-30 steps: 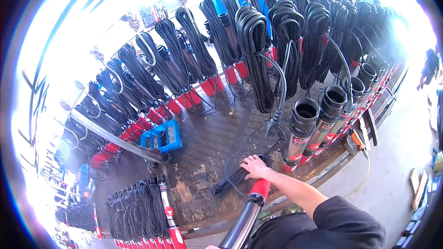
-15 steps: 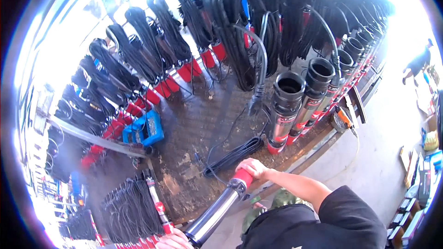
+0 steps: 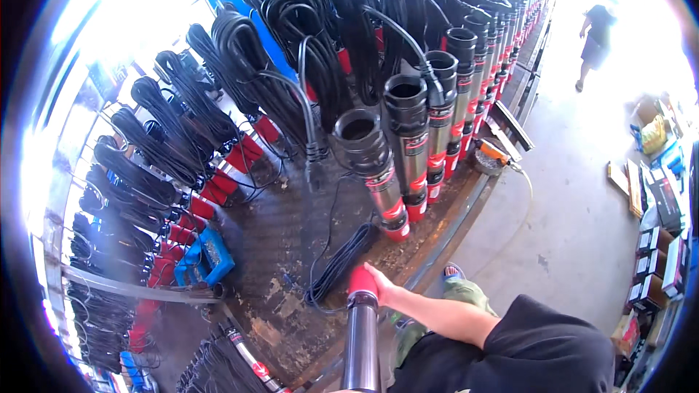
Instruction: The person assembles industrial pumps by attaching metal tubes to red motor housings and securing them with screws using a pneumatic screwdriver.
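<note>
By the near edge of the table (image 3: 271,247), a steel tube (image 3: 362,346) points its red end (image 3: 358,282) away from the person; it is probably heavy and stiff, and its polished side may slip, so both ends seem the good places to hold. The right hand (image 3: 379,287) is wrapped around the red end, near a coiled black cable (image 3: 338,262); the left hand's fingers I cannot see.
</note>
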Action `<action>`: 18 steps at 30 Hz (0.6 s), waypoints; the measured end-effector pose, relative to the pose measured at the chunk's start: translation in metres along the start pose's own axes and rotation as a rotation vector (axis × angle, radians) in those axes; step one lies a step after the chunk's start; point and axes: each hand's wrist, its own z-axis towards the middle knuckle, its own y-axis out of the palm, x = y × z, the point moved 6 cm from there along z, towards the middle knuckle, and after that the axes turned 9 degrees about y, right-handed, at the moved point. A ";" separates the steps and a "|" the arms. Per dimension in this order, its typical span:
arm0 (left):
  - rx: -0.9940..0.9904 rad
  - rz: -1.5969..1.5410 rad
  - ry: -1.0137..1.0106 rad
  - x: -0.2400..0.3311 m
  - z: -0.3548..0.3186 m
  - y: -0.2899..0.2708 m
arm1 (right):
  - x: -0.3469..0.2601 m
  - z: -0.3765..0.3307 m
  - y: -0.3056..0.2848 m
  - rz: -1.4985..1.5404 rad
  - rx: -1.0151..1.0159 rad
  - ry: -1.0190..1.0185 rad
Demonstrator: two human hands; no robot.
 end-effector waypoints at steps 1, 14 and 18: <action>0.015 -0.047 0.029 -0.001 0.010 0.015 | -0.001 0.000 -0.002 0.014 -0.061 0.026; -0.134 -0.012 0.000 0.007 0.116 0.137 | 0.032 -0.113 -0.046 -0.113 0.174 0.395; -0.005 0.135 -0.199 -0.008 0.129 0.147 | -0.017 -0.196 -0.041 -0.799 0.213 0.467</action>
